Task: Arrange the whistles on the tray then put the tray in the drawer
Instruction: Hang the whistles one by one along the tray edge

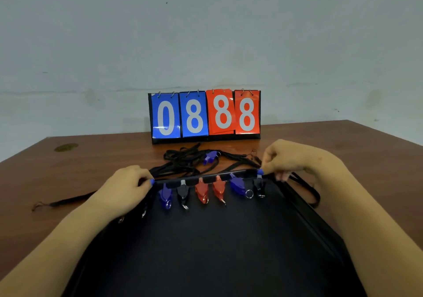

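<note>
Gripping far corners of flat black rectangular tray (206,239) with left hand (128,182) and right hand (281,159), fingers curled on its rim, six plastic whistles (201,192) lining far edge, risking sliding if tilted, one blue whistle (210,157) lying on brown wooden table (91,159).

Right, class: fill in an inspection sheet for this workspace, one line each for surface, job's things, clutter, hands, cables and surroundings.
Surface: brown wooden table, a round mark near its far left.
Job's things: black flat tray with six plastic whistles in a row at its far edge: blue, black, two orange, blue, black; one more blue whistle lies off the tray among cords.
Clutter: blue-and-orange flip scoreboard reading 0888.
Hands: left hand and right hand each grip a far corner of the tray.
Cables: tangled black lanyard cords behind the tray.
Surroundings: pale plain wall.
</note>
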`<action>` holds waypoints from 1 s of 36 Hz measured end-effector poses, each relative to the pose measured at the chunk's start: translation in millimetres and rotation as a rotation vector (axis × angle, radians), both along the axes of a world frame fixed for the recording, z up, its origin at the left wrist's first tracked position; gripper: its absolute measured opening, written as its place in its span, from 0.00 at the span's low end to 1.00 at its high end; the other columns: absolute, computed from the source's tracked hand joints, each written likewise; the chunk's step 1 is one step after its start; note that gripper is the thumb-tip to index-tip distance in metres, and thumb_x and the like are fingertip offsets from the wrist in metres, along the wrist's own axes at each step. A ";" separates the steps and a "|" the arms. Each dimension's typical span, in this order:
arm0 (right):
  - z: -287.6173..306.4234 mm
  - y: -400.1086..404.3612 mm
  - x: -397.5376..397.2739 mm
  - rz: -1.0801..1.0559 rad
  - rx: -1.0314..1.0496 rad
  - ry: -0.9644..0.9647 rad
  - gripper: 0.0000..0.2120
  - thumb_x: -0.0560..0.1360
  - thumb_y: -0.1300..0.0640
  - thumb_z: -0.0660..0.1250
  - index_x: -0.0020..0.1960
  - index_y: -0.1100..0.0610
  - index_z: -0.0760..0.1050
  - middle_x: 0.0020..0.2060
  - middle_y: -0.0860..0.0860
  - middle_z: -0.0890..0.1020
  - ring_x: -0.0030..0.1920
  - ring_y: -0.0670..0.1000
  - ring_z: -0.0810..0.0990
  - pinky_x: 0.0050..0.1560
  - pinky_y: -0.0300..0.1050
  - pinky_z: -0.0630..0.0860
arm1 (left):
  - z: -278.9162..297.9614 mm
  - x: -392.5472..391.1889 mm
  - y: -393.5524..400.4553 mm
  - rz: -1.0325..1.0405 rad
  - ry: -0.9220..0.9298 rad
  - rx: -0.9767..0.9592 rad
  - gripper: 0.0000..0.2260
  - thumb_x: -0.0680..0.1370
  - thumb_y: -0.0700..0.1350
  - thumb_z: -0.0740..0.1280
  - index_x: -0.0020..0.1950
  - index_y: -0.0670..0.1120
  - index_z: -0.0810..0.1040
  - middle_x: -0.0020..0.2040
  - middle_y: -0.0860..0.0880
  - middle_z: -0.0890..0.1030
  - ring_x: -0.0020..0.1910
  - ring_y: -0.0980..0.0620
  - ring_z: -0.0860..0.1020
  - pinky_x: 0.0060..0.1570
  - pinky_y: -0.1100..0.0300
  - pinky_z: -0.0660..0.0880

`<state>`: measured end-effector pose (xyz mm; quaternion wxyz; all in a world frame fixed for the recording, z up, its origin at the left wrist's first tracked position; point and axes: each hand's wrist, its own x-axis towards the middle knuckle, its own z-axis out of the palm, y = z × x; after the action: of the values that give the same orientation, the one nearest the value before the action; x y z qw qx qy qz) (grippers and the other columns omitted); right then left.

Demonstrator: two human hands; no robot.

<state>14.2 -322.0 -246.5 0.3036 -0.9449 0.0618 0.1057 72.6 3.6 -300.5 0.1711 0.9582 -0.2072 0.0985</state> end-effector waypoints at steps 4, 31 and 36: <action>0.8 -0.1 -5.3 -0.023 -0.005 0.205 0.12 0.70 0.52 0.72 0.42 0.59 0.73 0.33 0.54 0.76 0.32 0.50 0.78 0.28 0.38 0.75 | 1.1 -2.3 -3.5 -0.006 0.025 0.030 0.06 0.78 0.45 0.61 0.48 0.50 0.77 0.46 0.50 0.74 0.49 0.50 0.74 0.51 0.57 0.71; -9.8 8.4 3.5 0.018 0.019 0.164 0.04 0.75 0.57 0.67 0.46 0.57 0.75 0.33 0.53 0.78 0.32 0.49 0.78 0.29 0.37 0.77 | 1.5 -6.8 -12.9 0.057 0.068 0.087 0.11 0.81 0.46 0.53 0.48 0.45 0.73 0.46 0.48 0.73 0.45 0.51 0.74 0.50 0.55 0.72; -9.1 9.8 4.5 0.019 0.003 0.170 0.05 0.75 0.56 0.66 0.49 0.57 0.75 0.33 0.53 0.78 0.32 0.48 0.78 0.29 0.37 0.77 | 1.7 -5.7 -12.5 0.056 0.067 0.084 0.11 0.81 0.46 0.52 0.50 0.45 0.73 0.46 0.49 0.73 0.45 0.52 0.74 0.50 0.56 0.72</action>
<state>18.6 -312.2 -255.6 0.2976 -0.9326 0.0781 0.1884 67.0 -8.9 -298.8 0.1349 0.9727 -0.1785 0.0621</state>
